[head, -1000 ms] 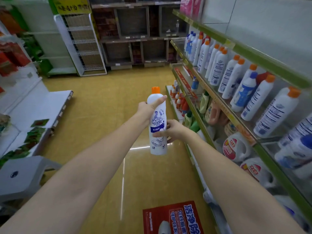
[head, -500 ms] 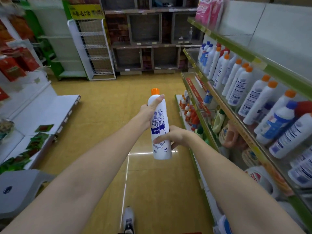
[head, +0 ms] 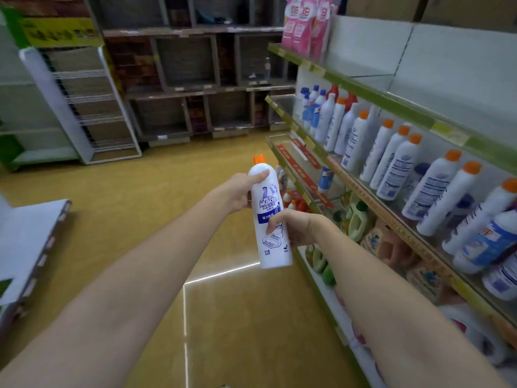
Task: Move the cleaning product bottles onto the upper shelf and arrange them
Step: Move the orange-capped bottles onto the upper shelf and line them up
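Observation:
I hold a white cleaner bottle (head: pixel 270 219) with an orange cap upright in front of me, over the aisle floor. My left hand (head: pixel 240 191) grips its upper part, thumb across the front near the shoulder. My right hand (head: pixel 293 226) grips its lower half from the right side. On my right, a row of similar white bottles with orange caps (head: pixel 397 161) stands on a green-edged shelf (head: pixel 372 189). Above it runs the upper shelf (head: pixel 391 102), bare along most of its length.
Pink refill pouches (head: pixel 303 23) stand at the far end of the upper shelf. Lower shelves hold detergent jugs (head: pixel 358 219) and small orange-capped bottles (head: pixel 293 197). A white wire rack (head: pixel 84 107) and dark cubby shelving (head: pixel 195 79) stand at the aisle's end. A low white platform (head: pixel 28 242) lies left.
My view has tilted upward and moved along the aisle, so the shelves appear lower and nearer. The bottle stays in both hands at about the same spot before me.

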Demonstrator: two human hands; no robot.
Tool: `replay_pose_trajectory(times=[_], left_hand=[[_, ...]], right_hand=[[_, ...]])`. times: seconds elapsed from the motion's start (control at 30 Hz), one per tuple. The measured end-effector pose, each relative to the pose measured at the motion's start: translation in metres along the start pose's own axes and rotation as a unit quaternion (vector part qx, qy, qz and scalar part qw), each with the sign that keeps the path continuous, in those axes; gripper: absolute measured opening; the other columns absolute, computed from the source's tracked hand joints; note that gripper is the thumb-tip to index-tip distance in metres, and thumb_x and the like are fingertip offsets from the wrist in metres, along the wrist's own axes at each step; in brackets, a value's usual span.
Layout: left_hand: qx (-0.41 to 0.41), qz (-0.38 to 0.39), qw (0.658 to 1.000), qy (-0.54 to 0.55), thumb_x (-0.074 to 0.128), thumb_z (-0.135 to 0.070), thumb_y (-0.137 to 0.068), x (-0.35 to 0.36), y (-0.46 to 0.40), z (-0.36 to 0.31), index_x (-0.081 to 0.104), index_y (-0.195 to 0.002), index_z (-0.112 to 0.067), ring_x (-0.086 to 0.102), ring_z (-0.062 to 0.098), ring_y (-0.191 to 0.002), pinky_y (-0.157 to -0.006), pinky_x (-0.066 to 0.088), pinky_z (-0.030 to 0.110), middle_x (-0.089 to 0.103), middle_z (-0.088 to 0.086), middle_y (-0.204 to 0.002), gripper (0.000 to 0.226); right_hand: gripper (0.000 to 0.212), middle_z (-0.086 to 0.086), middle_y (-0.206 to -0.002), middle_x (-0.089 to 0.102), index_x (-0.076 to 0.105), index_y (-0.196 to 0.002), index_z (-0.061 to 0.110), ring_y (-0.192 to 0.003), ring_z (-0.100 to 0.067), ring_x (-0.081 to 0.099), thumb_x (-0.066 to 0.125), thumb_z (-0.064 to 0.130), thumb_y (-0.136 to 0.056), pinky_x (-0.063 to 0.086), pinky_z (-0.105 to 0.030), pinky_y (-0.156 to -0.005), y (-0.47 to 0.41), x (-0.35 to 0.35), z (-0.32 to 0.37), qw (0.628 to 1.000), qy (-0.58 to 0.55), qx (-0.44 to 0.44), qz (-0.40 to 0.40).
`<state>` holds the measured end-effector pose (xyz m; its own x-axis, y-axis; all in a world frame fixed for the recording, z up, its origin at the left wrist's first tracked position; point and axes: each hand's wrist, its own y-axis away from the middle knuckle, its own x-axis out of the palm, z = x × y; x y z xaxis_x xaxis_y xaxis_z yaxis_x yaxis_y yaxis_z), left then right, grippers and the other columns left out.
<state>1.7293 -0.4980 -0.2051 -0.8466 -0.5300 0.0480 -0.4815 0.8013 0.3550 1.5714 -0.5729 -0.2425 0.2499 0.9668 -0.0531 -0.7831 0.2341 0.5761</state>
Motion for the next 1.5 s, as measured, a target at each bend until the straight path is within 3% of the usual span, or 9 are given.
replay_pose_trajectory(times=[0.17, 0.33, 0.47, 0.6, 0.67, 0.97, 1.13, 1.27, 1.5], left_hand=[[0.022, 0.008, 0.999, 0.025, 0.077, -0.034, -0.086, -0.008, -0.058, -0.030, 0.056, -0.121, 0.000, 0.072, 0.031, -0.094, -0.083, 0.059, 0.047, 0.074, 0.016, -0.103, 0.053], [0.050, 0.084, 0.992, 0.084, 0.086, -0.026, -0.076, 0.017, -0.102, -0.067, 0.056, -0.128, -0.005, 0.073, 0.035, -0.097, -0.080, 0.060, 0.049, 0.074, 0.017, -0.108, 0.063], [0.097, 0.150, 0.979, 0.097, 0.089, -0.026, -0.062, 0.052, -0.139, -0.103, 0.061, -0.128, -0.011, 0.072, 0.035, -0.098, -0.079, 0.060, 0.047, 0.073, 0.017, -0.112, 0.073], [0.119, 0.199, 0.970, 0.080, 0.089, -0.023, -0.064, 0.091, -0.179, -0.144, 0.066, -0.116, -0.013, 0.074, 0.031, -0.092, -0.077, 0.061, 0.046, 0.076, 0.013, -0.103, 0.057], [0.120, 0.213, 0.967, 0.070, 0.086, -0.019, -0.072, 0.111, -0.195, -0.165, 0.067, -0.112, -0.011, 0.074, 0.029, -0.085, -0.070, 0.061, 0.041, 0.077, 0.012, -0.097, 0.044], [0.168, 0.262, 0.946, 0.086, 0.085, -0.016, -0.076, 0.184, -0.230, -0.256, 0.066, -0.116, -0.002, 0.072, 0.028, -0.072, -0.066, 0.060, 0.038, 0.075, 0.015, -0.089, 0.046], [0.168, 0.308, 0.929, 0.115, 0.086, -0.018, -0.076, 0.225, -0.236, -0.285, 0.065, -0.115, -0.003, 0.070, 0.030, -0.073, -0.073, 0.061, 0.043, 0.074, 0.016, -0.090, 0.047], [0.165, 0.332, 0.921, 0.117, 0.087, -0.020, -0.075, 0.254, -0.241, -0.304, 0.065, -0.110, -0.005, 0.072, 0.028, -0.070, -0.065, 0.061, 0.039, 0.075, 0.014, -0.084, 0.044], [0.172, 0.391, 0.899, 0.102, 0.089, -0.029, -0.071, 0.286, -0.273, -0.328, 0.061, -0.123, -0.001, 0.073, 0.030, -0.077, -0.068, 0.060, 0.040, 0.075, 0.016, -0.094, 0.065]], right_hand=[[0.061, -0.010, -0.114, 0.075, 0.059, -0.128, 0.015, -0.108, -0.032, 0.071, 0.076, 0.017, -0.069, 0.059, -0.046, -0.091, -0.037, -0.016, 0.036, 0.997, -0.017, -0.006, -0.073], [0.045, -0.010, -0.111, 0.074, 0.062, -0.123, 0.013, -0.099, -0.028, 0.070, 0.075, 0.005, -0.080, 0.058, -0.037, -0.075, -0.049, -0.053, 0.057, 0.985, -0.050, -0.044, -0.159], [0.064, -0.010, -0.114, 0.075, 0.068, -0.120, 0.014, -0.109, -0.036, 0.069, 0.086, 0.012, -0.059, 0.051, -0.060, -0.100, -0.060, -0.104, 0.071, 0.966, -0.081, -0.104, -0.222], [0.056, -0.008, -0.111, 0.075, 0.066, -0.120, 0.014, -0.106, -0.031, 0.068, 0.081, 0.003, -0.067, 0.055, -0.045, -0.088, -0.054, -0.155, 0.095, 0.942, -0.106, -0.136, -0.287], [0.062, -0.007, -0.111, 0.075, 0.067, -0.120, 0.015, -0.108, -0.032, 0.067, 0.084, 0.007, -0.061, 0.055, -0.048, -0.092, -0.053, -0.182, 0.107, 0.933, -0.119, -0.140, -0.308], [0.057, -0.012, -0.112, 0.075, 0.067, -0.119, 0.006, -0.111, -0.035, 0.067, 0.077, -0.005, -0.064, 0.052, -0.051, -0.102, -0.024, -0.271, 0.161, 0.883, -0.117, -0.226, -0.395], [0.059, -0.011, -0.104, 0.077, 0.071, -0.109, 0.008, -0.103, -0.034, 0.071, 0.077, 0.003, -0.050, 0.056, -0.046, -0.093, 0.005, -0.300, 0.174, 0.847, -0.111, -0.242, -0.461], [0.064, -0.017, -0.101, 0.076, 0.073, -0.104, 0.005, -0.098, -0.036, 0.072, 0.078, 0.008, -0.041, 0.057, -0.048, -0.091, 0.020, -0.321, 0.179, 0.807, -0.135, -0.238, -0.523], [0.056, -0.011, -0.095, 0.078, 0.073, -0.103, 0.007, -0.094, -0.033, 0.073, 0.077, 0.005, -0.047, 0.060, -0.046, -0.089, 0.021, -0.357, 0.191, 0.759, -0.159, -0.249, -0.581]])
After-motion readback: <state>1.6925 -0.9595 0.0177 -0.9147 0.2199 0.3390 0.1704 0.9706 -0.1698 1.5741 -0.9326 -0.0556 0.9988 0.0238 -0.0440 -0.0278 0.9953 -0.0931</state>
